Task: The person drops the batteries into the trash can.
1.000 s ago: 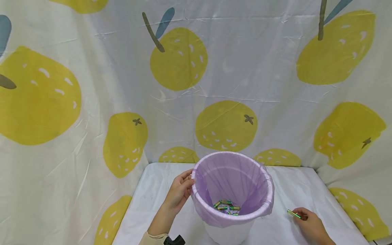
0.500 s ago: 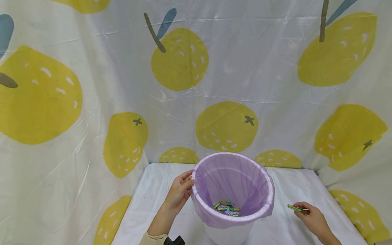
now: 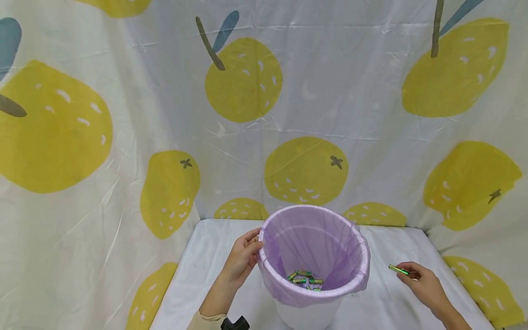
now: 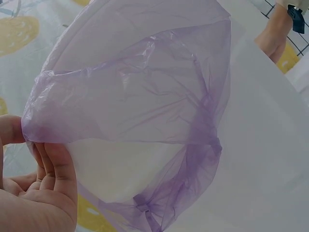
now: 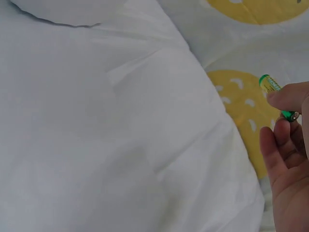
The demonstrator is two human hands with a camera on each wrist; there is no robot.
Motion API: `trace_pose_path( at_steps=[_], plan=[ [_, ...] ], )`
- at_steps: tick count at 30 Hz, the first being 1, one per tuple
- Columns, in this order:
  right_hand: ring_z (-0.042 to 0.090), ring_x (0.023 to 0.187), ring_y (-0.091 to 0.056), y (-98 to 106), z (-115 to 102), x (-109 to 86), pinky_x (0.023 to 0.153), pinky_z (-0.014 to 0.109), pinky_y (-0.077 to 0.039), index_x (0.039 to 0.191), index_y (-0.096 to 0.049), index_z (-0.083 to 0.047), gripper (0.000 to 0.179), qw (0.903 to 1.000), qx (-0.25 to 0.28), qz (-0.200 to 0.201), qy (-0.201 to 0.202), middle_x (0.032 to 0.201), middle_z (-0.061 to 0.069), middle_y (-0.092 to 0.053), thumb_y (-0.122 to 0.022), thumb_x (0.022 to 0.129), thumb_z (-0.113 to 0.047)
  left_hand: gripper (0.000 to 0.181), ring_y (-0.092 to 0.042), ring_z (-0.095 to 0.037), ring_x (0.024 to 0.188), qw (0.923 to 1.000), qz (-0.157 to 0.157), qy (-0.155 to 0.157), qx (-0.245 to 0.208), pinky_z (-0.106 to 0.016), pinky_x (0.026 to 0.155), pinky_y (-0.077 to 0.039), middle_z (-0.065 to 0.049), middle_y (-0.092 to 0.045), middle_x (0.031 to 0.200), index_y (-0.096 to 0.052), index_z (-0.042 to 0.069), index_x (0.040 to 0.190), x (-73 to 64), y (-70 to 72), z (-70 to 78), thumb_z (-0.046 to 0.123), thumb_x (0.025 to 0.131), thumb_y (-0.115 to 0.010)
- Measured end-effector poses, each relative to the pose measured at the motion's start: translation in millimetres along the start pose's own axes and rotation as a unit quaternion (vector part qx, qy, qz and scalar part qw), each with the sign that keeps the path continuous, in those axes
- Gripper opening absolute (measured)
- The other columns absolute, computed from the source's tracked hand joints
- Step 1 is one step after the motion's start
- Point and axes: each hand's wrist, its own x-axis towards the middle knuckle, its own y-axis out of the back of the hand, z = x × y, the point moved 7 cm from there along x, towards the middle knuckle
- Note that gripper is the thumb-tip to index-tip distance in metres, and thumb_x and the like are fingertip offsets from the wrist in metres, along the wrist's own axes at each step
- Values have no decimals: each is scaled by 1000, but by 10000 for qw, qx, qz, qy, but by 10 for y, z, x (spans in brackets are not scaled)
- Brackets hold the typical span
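Note:
A white trash can (image 3: 307,316) stands at the front middle, its rim wrapped in a thin purple bag (image 3: 326,238). My left hand (image 3: 240,259) grips the left side of the rim; the left wrist view has the thumb on one face of the bag (image 4: 125,106) and the fingers under it. Several green and gold batteries (image 3: 304,273) lie at the bottom inside the can. To the right of the can, my right hand (image 3: 422,284) pinches one green and yellow battery (image 5: 268,83) between thumb and fingers, above the white cloth.
White cloth covers the table (image 3: 383,247). A curtain (image 3: 371,91) printed with yellow fruit hangs behind and along both sides. A dark wrist strap (image 3: 235,323) is on the left arm. The can's tall rim stands between the two hands.
My right hand has risen a little off the cloth, moving up and slightly right with the battery. My left hand keeps its grip on the rim.

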Motion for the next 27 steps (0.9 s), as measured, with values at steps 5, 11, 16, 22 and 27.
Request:
trace_pose_path(
  at_steps=[5, 11, 16, 22, 27],
  plan=[
    [1, 77, -58, 70, -180, 39, 59, 26, -49, 113, -71, 2, 26, 9995, 62, 155, 273, 95, 5, -71, -77, 95, -16, 54, -63, -12, 86, 10000, -17, -18, -24, -23, 74, -56, -4, -60, 97, -33, -18, 148, 14, -9, 21, -6, 99, -53],
    [3, 74, -57, 127, -424, 52, 57, 25, -46, 112, -71, 1, 24, 9977, 143, 300, 584, 84, 0, -67, -78, 94, -13, 55, -62, -11, 85, 10000, 8, 32, 8, -22, 73, -56, -3, -59, 96, -32, -20, 147, 0, -7, 18, -6, 98, -53],
    [5, 70, -58, 197, -702, 102, 56, 24, -45, 111, -71, 0, 22, 9939, 297, 375, 996, 80, -3, -65, -78, 93, -10, 54, -62, -11, 85, 10000, 42, 34, 13, -23, 72, -55, -3, -59, 95, -34, -18, 146, -3, 3, 9, -7, 98, -54],
    [7, 70, -57, 342, -1093, 152, 57, 19, -46, 110, -70, 1, 21, 9854, 672, 505, 1483, 80, -3, -63, -78, 91, -3, 54, -62, -11, 86, 10000, 46, 45, 47, -23, 73, -56, -3, -59, 97, -35, -18, 146, 14, -5, 2, -7, 97, -54],
    [5, 74, -55, 406, -1366, 160, 61, 16, -47, 110, -70, 1, 20, 9800, 697, 548, 1784, 86, -5, -65, -77, 91, -2, 54, -62, -11, 86, 9999, 88, 74, 17, -23, 73, -56, -3, -59, 96, -35, -18, 147, -2, -1, 8, -5, 98, -54]
  ],
)
